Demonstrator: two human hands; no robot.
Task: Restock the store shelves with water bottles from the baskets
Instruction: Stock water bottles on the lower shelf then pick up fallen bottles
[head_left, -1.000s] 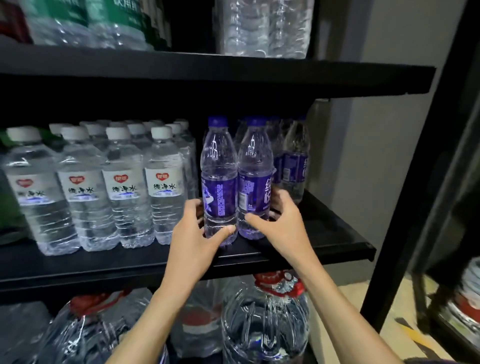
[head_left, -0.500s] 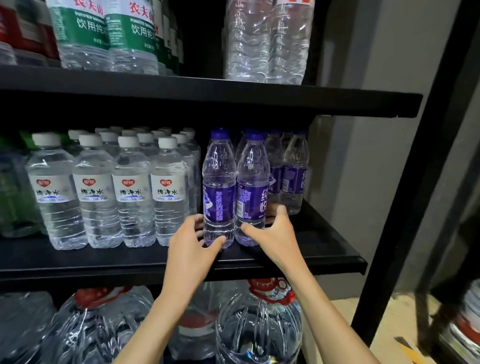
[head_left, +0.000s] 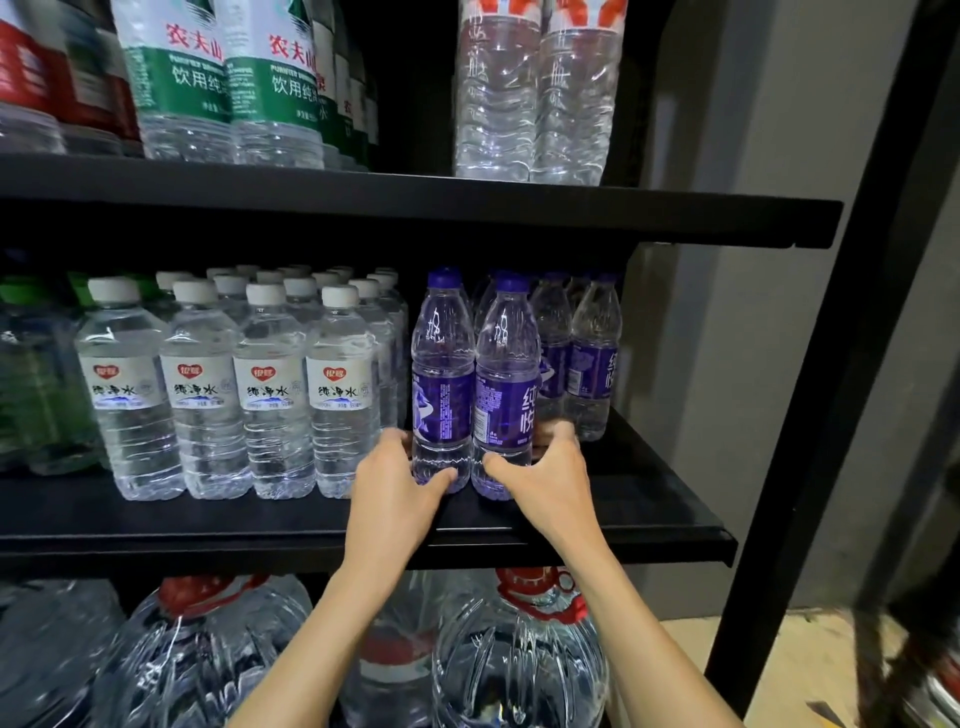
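Two water bottles stand upright and touching each other at the front of the middle shelf (head_left: 649, 519). They are just right of a block of white-capped bottles (head_left: 270, 395) and in front of a back row (head_left: 592, 364) of the same purple-labelled kind.

The left grip (head_left: 395, 483) wraps the foot of the left purple bottle (head_left: 442, 384). Its thumb lies across the clear lower front, and its fingers curl round the left side, in the narrow space next to the nearest white-capped bottle. The right grip (head_left: 545, 478) does the same on the right purple bottle (head_left: 506, 395), with the thumb low on the front and the fingers curled round the right side toward the back. Both grips are closed round their bottles below the label.

The bottles look full and capped, so each is probably fairly heavy for its size and steady on its flat base. They are tall and narrow, though, so a push high up would likely tip one.

The walls are thin clear plastic and should give under a hard squeeze. The ribbed band near the foot offers the fingers purchase, while the glossy label is likely slicker.

A low hold like this one suits sliding along the shelf. For lifting, a hold around the label would balance better.

The bottles are hardly fragile, and a fall would dent rather than break them. A toppled one could still knock over the back row.
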